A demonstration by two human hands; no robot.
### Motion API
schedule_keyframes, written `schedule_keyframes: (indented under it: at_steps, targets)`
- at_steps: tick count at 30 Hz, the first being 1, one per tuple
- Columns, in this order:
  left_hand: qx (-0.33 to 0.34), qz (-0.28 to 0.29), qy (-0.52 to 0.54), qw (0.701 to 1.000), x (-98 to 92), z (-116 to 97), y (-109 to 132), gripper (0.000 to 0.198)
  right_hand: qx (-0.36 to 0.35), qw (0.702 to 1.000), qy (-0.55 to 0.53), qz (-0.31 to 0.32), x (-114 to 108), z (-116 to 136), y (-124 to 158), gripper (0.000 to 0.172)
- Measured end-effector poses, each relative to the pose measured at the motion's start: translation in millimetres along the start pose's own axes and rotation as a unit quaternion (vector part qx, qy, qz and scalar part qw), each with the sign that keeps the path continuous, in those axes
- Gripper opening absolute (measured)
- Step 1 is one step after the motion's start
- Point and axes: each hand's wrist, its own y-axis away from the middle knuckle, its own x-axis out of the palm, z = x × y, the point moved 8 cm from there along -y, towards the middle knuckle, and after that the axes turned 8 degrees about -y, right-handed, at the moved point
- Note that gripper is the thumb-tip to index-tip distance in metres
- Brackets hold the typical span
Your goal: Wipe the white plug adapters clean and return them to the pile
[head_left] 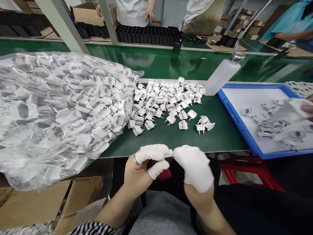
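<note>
My left hand [144,169], with white finger covers on its fingers and thumb and a ring on one finger, pinches a small white plug piece [168,153] just off the table's front edge. My right hand [194,166], in a white glove, is closed with its fingertips at the right end of that same piece. Much of the piece is hidden by the fingers. Beyond my hands lies a loose pile of white two-pin plug housings [168,98] on the green table [151,140]. A few more plug housings [203,124] sit apart, nearer my right hand.
A large clear bag of plug housings [66,111] fills the left. A white pump bottle [222,76] stands behind a blue-rimmed tray [234,114], where a co-worker's hand [306,106] reaches in. Cardboard boxes [36,202] are below left; a red stool [249,173] is below right.
</note>
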Motion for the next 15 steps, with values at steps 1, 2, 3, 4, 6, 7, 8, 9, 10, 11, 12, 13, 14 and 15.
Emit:
schedule_keyframes:
  at_steps: [1,2,3,4,6,7,8,9,10,11,12,13,14,15]
  targets:
    - [0.012,-0.005,-0.013,1.0,1.0,-2,2,0.028,-0.022,1.0,0.013,0.008,4,6,-1,0.046]
    - [0.02,-0.009,-0.017,1.0,2.1,-3,3,0.028,-0.036,0.999,0.021,0.0,5,11,-2,0.047]
    - [0.021,-0.015,-0.011,1.0,3.1,-3,4,0.028,-0.04,0.999,0.024,-0.014,6,14,-4,0.046]
    - [0.015,-0.022,0.008,1.0,3.7,-1,5,0.028,-0.031,0.999,0.022,-0.018,7,14,-7,0.042]
    - [-0.032,-0.033,0.074,0.996,5.6,9,5,0.025,-0.008,1.0,0.016,0.014,14,13,-13,0.028]
    - [-0.065,-0.035,0.113,0.991,7.4,15,5,0.023,0.004,0.999,0.012,0.035,18,11,-16,0.021]
    - [-0.098,-0.036,0.151,0.983,9.9,22,5,0.02,0.016,0.999,0.006,0.049,19,9,-19,0.017]
    - [-0.13,-0.035,0.183,0.974,12.8,28,4,0.018,0.031,0.998,-0.001,0.047,19,5,-21,0.018]
    - [-0.159,-0.034,0.21,0.964,15.8,33,4,0.016,0.049,0.998,-0.013,0.031,15,0,-22,0.02]
    - [-0.182,-0.032,0.231,0.955,18.8,38,3,0.015,0.067,0.997,-0.028,0.009,12,-6,-21,0.021]
    - [-0.198,-0.032,0.247,0.948,21.2,41,3,0.015,0.083,0.996,-0.041,-0.009,9,-12,-18,0.021]
    - [-0.208,-0.033,0.255,0.944,23.0,43,3,0.016,0.09,0.994,-0.048,-0.025,8,-16,-14,0.02]
    - [-0.207,-0.038,0.254,0.944,23.5,45,3,0.016,0.086,0.994,-0.051,-0.036,7,-19,-9,0.018]
    - [-0.192,-0.045,0.242,0.95,22.5,44,2,0.016,0.071,0.995,-0.051,-0.041,9,-19,-4,0.018]
